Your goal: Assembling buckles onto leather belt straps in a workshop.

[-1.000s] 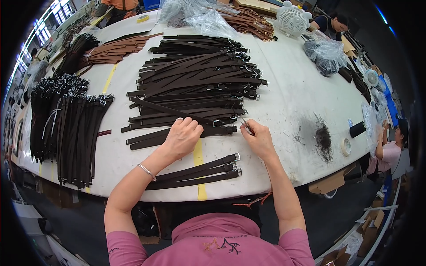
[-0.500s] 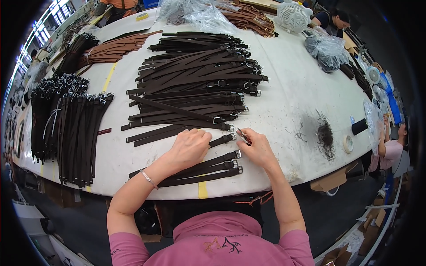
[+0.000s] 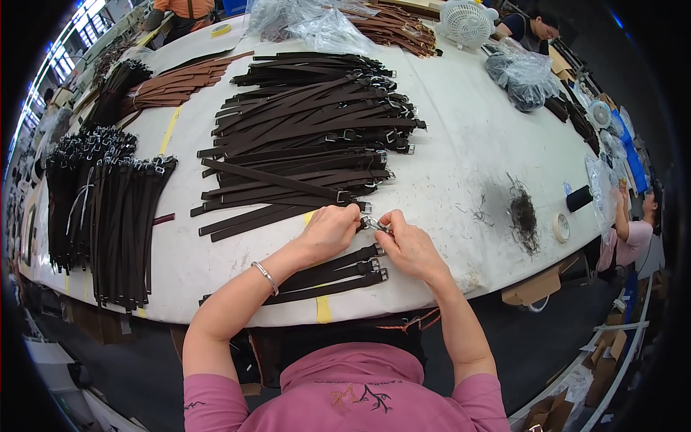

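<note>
My left hand [image 3: 331, 234] is closed on a dark brown buckle strap [image 3: 362, 225], pinching it close to its buckle end; most of the strap is hidden under the hand. From the right, my right hand [image 3: 410, 248] grips a small pair of metal thread snips [image 3: 375, 224], whose blades meet the strap's end by my left fingertips. Whether they are cutting anything is too small to see. Several similar straps [image 3: 331, 294] with silver buckles lie below my hands. Beyond them spreads a large pile of dark straps [image 3: 302, 129], buckles mostly to the right.
Dark strap bundles [image 3: 119, 223] lie at the left of the white table [image 3: 461, 144], brown straps [image 3: 173, 83] behind. To the right are thread scraps [image 3: 523, 219], a black thread spool [image 3: 578, 199] and a tape roll [image 3: 561, 227]. A white fan [image 3: 466, 23] stands far back; other people work around.
My left hand has slid right along the strap to its buckle end. My right hand has brought the snips against that end, slightly left and lower than before.
</note>
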### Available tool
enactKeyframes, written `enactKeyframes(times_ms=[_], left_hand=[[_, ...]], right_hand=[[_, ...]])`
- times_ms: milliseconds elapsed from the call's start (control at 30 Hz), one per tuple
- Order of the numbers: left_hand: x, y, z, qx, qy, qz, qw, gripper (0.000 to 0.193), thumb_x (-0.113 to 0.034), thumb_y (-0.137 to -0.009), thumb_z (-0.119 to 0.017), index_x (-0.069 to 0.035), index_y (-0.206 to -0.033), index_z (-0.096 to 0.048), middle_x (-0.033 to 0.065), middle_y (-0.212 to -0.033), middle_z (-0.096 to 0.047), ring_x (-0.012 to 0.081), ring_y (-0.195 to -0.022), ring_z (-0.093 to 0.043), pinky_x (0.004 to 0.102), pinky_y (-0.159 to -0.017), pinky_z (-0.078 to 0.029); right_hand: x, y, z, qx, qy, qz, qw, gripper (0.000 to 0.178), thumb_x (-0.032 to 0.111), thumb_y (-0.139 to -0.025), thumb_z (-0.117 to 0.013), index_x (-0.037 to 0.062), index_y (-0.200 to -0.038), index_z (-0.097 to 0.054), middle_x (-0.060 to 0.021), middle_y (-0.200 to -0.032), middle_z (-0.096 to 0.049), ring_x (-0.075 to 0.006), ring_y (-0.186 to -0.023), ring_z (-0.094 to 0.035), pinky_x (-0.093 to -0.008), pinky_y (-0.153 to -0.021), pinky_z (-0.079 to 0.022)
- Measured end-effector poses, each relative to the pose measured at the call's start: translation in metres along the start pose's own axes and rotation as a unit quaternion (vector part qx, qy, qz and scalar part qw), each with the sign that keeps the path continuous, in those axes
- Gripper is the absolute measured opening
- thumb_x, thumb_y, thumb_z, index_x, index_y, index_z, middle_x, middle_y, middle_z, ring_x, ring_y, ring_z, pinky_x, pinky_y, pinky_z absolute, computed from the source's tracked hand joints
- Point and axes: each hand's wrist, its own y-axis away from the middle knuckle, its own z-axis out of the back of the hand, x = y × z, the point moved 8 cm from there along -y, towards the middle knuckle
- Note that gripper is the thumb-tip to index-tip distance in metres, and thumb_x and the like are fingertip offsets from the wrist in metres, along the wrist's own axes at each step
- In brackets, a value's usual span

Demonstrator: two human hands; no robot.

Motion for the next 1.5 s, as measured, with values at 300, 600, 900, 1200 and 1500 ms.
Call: enactKeyframes(times_ms=[300,600,900,1200,1500], left_hand=[[0.001,0.002,0.007,-0.042,0.009,-0.017,0.999,0.009,-0.007,-0.085,-0.053,0.001,-0.086,-0.050,0.0191,-0.068,-0.060,0.0370,-0.065,-0.059,0.0406,-0.059,-0.045],[0.007,0.000,0.002,-0.025,-0.005,0.028,0.999,0.008,-0.008,-0.086,-0.051,0.000,-0.087,-0.051,0.0184,-0.072,-0.061,0.0365,-0.069,-0.059,0.0408,-0.061,-0.046],[0.004,0.001,-0.001,-0.033,-0.057,0.020,0.998,0.008,-0.010,-0.088,-0.048,-0.002,-0.088,-0.047,0.0178,-0.071,-0.061,0.0368,-0.068,-0.059,0.0434,-0.061,-0.044],[0.002,0.000,-0.003,-0.015,-0.092,0.015,0.996,0.009,-0.010,-0.088,-0.047,-0.002,-0.091,-0.045,0.0175,-0.068,-0.058,0.0374,-0.064,-0.057,0.0456,-0.059,-0.042],[0.027,0.004,0.017,0.019,0.078,0.170,0.982,0.012,-0.009,-0.088,-0.044,0.001,-0.083,-0.050,0.0184,-0.064,-0.058,0.0379,-0.062,-0.057,0.0439,-0.062,-0.045]], right_hand=[[0.030,0.010,0.001,-0.070,0.163,0.119,0.977,0.018,0.020,-0.087,-0.052,0.0036,-0.091,-0.046,-0.0161,-0.075,-0.063,-0.0344,-0.064,-0.063,-0.0428,-0.057,-0.048],[0.044,0.005,-0.003,-0.070,0.235,0.136,0.960,0.013,0.015,-0.083,-0.054,0.0029,-0.087,-0.048,-0.0148,-0.067,-0.061,-0.0306,-0.058,-0.063,-0.0395,-0.051,-0.048],[0.049,0.002,-0.006,-0.062,0.261,0.138,0.953,0.018,0.005,-0.073,-0.053,0.0012,-0.090,-0.051,-0.0138,-0.066,-0.061,-0.0293,-0.058,-0.064,-0.0394,-0.052,-0.049],[0.052,-0.005,-0.006,-0.030,0.272,0.125,0.954,0.017,0.005,-0.073,-0.053,0.0010,-0.090,-0.051,-0.0158,-0.070,-0.063,-0.0305,-0.061,-0.064,-0.0403,-0.055,-0.050],[0.038,-0.002,-0.010,-0.050,0.245,0.137,0.958,0.015,0.003,-0.074,-0.053,0.0020,-0.088,-0.047,-0.0153,-0.069,-0.062,-0.0317,-0.060,-0.063,-0.0410,-0.053,-0.049]])
